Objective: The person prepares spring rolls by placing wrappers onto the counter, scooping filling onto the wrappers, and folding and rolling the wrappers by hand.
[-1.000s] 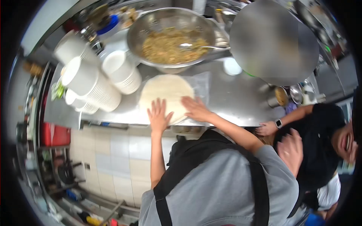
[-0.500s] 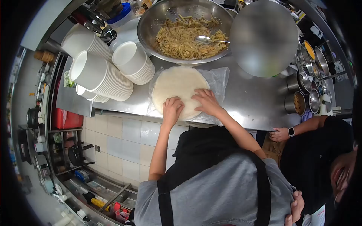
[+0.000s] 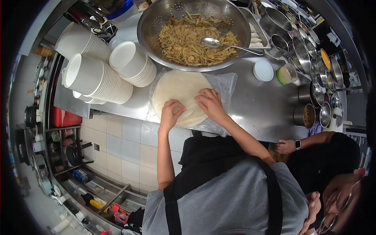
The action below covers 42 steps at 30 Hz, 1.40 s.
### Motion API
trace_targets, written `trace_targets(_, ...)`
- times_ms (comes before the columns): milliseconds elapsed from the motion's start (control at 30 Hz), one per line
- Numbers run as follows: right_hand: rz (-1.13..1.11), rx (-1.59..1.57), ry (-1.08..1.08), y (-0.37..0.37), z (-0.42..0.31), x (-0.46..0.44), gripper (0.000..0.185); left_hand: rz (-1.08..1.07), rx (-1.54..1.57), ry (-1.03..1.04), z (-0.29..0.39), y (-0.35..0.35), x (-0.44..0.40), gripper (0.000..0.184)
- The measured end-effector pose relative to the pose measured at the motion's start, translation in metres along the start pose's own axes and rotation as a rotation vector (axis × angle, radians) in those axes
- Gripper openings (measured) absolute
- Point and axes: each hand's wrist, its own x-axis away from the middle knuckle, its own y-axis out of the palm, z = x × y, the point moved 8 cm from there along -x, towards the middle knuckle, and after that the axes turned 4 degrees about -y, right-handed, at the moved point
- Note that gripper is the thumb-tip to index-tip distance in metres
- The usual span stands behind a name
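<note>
A pale, round stack of thin dough wrappers [image 3: 178,86] lies on a clear plastic sheet [image 3: 226,83] on the steel counter. My left hand [image 3: 171,112] is at its near side, fingers curled and pinching the top wrapper. To its right, my right hand [image 3: 210,103] bends its fingers onto the same wrapper, thumb toward the left hand. Small wrinkles show in the dough between them. Just beyond stands a large metal colander [image 3: 145,43] of shredded cooked filling [image 3: 190,41], with a metal spoon [image 3: 231,47] resting in it.
Stacked white paper tubs [image 3: 113,84] stand at the left of the counter [image 3: 262,105]. Right of the colander is a tray of white rolls [image 3: 255,37]. A white bowl [image 3: 263,70], a green-rimmed container [image 3: 286,74] and several metal pots are further right. Another person's hand [image 3: 285,147] is near the counter's edge.
My fingers have curled and drawn up on the wrapper, and wrinkles have appeared between the hands. The view has shifted slightly, and the tray and bowl at the right now show clearly.
</note>
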Motion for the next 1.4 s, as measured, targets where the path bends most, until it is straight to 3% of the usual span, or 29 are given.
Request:
trace_targets(100,0.136,-0.111,0.203,-0.001,0.047,0.007,0.022,-0.046,-0.093,0.036,0.002,0.007,0.006,0.012)
trace_targets(200,0.127,-0.109,0.388,0.005,0.083,-0.003,0.028,-0.03,-0.12,0.079,0.02,0.005,-0.007,0.009)
trace_targets(300,0.025,0.039,0.458,0.012,0.09,-0.009,0.021,0.043,-0.126,0.191,0.032,0.02,-0.022,0.008)
trace_targets(433,0.162,0.08,0.35,0.012,0.086,-0.017,0.007,0.101,-0.28,0.228,0.031,0.035,-0.048,0.015)
trace_targets(633,0.224,0.312,-0.064,-0.002,0.007,-0.017,0.001,0.314,-0.484,0.276,0.048,0.009,-0.06,0.026)
trace_targets(800,0.144,0.065,-0.185,0.01,-0.037,-0.007,0.007,0.333,-0.656,0.355,0.025,-0.028,-0.06,0.042)
trace_targets(933,0.064,-0.358,-0.057,0.016,-0.042,-0.003,0.009,0.238,-0.636,0.285,0.007,-0.051,-0.043,0.047)
trace_targets(1133,-0.331,-0.957,0.103,0.043,-0.057,0.005,0.011,0.259,-0.347,0.2,-0.002,-0.083,-0.002,0.037)
trace_targets(1233,-0.374,-1.053,0.056,0.023,-0.083,0.005,0.01,0.324,-0.23,0.267,0.006,-0.108,0.019,0.03)
trace_targets(1400,-0.228,-1.137,-0.015,-0.014,-0.075,0.003,0.01,0.336,-0.299,0.383,0.054,-0.131,0.03,0.022)
